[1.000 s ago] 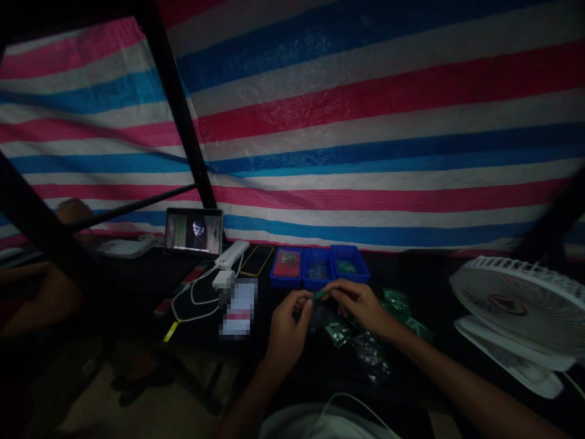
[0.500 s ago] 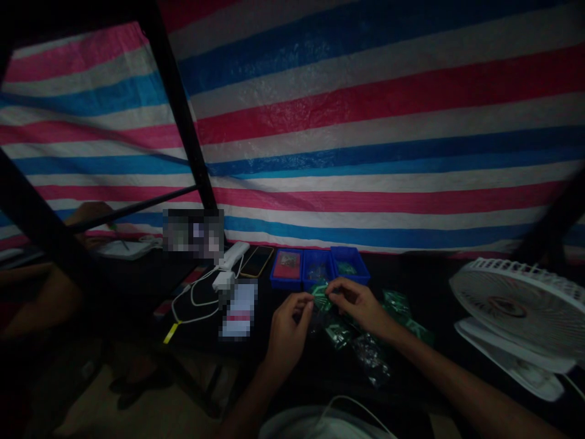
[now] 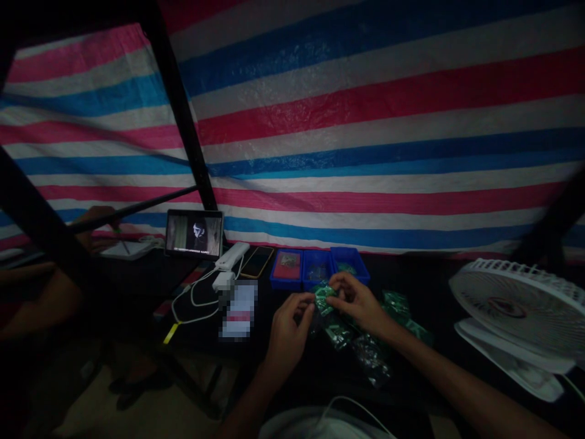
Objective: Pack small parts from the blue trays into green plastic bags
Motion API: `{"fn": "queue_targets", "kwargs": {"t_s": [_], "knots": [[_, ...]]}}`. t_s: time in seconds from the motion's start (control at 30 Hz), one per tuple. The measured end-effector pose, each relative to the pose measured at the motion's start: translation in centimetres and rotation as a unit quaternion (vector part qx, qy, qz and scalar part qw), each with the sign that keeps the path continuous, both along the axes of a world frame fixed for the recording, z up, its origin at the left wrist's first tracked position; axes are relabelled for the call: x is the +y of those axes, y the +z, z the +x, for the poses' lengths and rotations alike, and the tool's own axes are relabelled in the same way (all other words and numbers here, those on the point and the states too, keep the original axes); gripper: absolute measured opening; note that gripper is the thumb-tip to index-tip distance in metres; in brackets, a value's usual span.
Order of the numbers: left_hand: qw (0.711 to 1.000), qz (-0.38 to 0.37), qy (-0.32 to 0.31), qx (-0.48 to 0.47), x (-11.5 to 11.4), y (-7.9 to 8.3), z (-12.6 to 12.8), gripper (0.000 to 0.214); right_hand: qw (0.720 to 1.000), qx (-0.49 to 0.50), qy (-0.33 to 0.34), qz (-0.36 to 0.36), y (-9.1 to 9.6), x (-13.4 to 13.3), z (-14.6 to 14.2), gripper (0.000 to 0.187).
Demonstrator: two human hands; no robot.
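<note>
Green packet (image 3: 324, 299), higher now, pinched by both hands (image 3: 289, 334) (image 3: 357, 302)

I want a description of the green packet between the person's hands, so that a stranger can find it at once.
Under the striped tarpaulin, on the dark table, find three blue plastic trays in a row. Just in front, the left hand and right hand meet. The green plastic packet is pinched between them, raised above the other green packets lying on the table.
</note>
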State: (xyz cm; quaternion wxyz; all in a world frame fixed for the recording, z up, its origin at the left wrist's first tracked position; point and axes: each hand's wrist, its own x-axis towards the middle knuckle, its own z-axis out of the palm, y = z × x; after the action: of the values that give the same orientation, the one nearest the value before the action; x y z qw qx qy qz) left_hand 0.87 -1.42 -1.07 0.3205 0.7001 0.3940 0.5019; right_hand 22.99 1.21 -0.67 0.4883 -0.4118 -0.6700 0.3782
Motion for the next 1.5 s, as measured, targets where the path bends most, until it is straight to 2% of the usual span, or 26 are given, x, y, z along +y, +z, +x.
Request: {"fn": "queue_targets", "kwargs": {"t_s": [0.13, 0.2, 0.33, 0.47, 0.6, 0.73, 1.17, 1.27, 1.33, 1.43, 1.5], "knots": [[1.000, 0.003, 0.000, 0.002, 0.0, 0.0, 0.0, 0.023, 1.000, 0.007, -0.009, 0.004, 0.1, 0.0, -0.1, 0.049], [1.000, 0.004, 0.002, 0.005, 0.0, -0.1, 0.0, 0.023, 1.000, -0.003, -0.023, 0.012, 0.0, 0.0, 0.0, 0.048], [1.000, 0.001, 0.011, 0.002, 0.1, -0.2, 0.0, 0.021, 0.988, -0.002, -0.136, 0.069, -0.1, 0.6, 0.7, 0.032], [1.000, 0.001, 0.013, -0.001, 0.1, -0.1, 0.0, 0.020, 0.962, 0.018, -0.241, 0.126, 0.3, 1.2, 1.8, 0.030], [1.000, -0.004, 0.011, -0.002, 0.0, 0.2, 0.0, 0.019, 0.945, 0.074, -0.300, 0.106, 1.0, 1.3, 2.1, 0.037], [1.000, -0.002, 0.015, 0.000, -0.1, 0.3, 0.0, 0.019, 0.945, 0.126, -0.295, 0.064, 1.3, 1.1, 1.8, 0.049], [1.000, -0.001, 0.018, 0.008, -0.1, 0.1, 0.0, 0.020, 0.952, 0.156, -0.261, 0.036, 0.6, 2.0, 2.0, 0.058], [1.000, 0.003, 0.019, 0.013, -0.1, 0.2, 0.0, 0.019, 0.958, 0.102, -0.261, 0.056, 0.2, 2.2, 2.3, 0.048], [1.000, 0.008, 0.025, 0.016, -0.1, 0.3, 0.0, 0.019, 0.968, 0.046, -0.236, 0.066, -0.1, 2.2, 2.3, 0.037], [0.999, 0.014, 0.038, 0.013, -0.1, 0.4, 0.0, 0.019, 0.980, -0.062, -0.160, 0.096, -0.2, 1.5, 2.0, 0.025], [0.999, 0.014, 0.045, 0.010, -0.1, 0.4, 0.0, 0.019, 0.978, -0.150, -0.082, 0.122, 0.0, 0.8, 1.5, 0.022]]}}
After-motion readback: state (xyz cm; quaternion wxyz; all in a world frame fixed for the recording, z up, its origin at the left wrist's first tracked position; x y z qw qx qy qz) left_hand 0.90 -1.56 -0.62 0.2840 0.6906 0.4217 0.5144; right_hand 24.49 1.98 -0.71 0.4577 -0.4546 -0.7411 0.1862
